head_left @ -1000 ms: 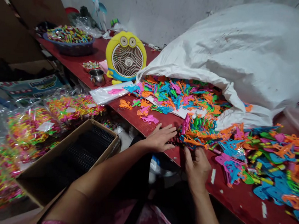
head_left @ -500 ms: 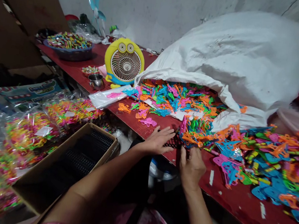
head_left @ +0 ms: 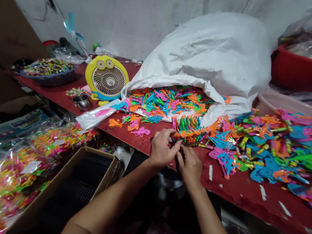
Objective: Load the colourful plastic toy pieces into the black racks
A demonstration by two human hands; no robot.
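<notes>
Curled fingers (head_left: 174,143) meeting, pinching toy bundle (head_left: 188,127)

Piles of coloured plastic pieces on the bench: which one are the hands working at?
The small upright bunch just beyond the left hand and right hand, at the bench's front edge. The sack's spill lies farther back; the wide heap spreads to the right.

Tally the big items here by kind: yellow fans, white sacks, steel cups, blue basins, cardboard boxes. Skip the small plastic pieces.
Yellow fan: 1
White sack: 1
Steel cup: 1
Blue basin: 1
Cardboard box: 1
Total: 5
</notes>
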